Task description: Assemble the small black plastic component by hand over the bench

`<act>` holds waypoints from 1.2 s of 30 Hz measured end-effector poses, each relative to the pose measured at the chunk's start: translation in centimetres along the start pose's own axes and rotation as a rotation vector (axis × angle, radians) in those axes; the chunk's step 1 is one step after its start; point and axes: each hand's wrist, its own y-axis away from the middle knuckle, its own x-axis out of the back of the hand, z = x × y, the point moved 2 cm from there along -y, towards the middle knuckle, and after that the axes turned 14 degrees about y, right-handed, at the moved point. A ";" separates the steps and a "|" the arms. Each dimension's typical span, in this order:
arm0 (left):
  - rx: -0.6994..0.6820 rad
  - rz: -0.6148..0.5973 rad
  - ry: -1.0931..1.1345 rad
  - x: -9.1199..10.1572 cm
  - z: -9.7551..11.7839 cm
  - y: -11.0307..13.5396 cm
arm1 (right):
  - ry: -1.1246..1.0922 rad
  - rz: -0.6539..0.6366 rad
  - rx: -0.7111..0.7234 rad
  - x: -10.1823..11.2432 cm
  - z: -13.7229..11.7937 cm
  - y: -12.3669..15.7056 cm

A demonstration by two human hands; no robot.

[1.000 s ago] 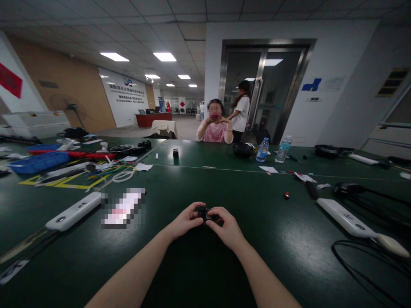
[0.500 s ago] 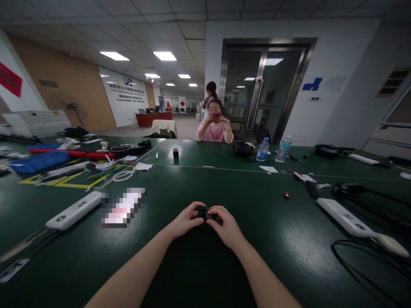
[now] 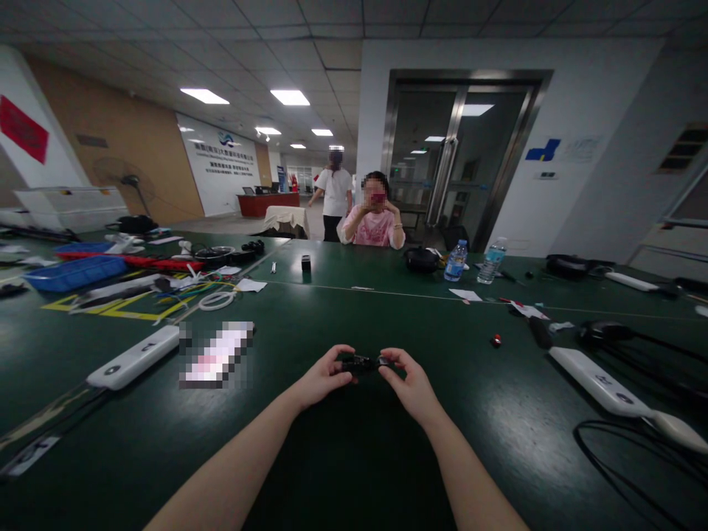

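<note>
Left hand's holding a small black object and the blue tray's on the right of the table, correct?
Wrong side: the head view shows the blue tray on the left of the table. The left hand does hold a small black object.

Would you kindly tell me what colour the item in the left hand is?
Mostly black; the item shows best in the head view.

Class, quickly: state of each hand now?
Left hand: closed on a small black object.
Right hand: pinching a small greyish piece; what exactly cannot be told.
</note>
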 end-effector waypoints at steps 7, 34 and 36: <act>0.012 0.007 0.019 0.1 0.0 0.0 | -0.039 0.039 0.007 0.9 1.6 -0.6; 0.003 0.025 0.027 0.1 0.3 0.1 | -0.022 -0.016 -0.091 2.5 1.5 -0.5; -0.002 0.025 0.035 0.0 0.3 0.1 | 0.008 -0.059 -0.099 2.4 0.8 -0.2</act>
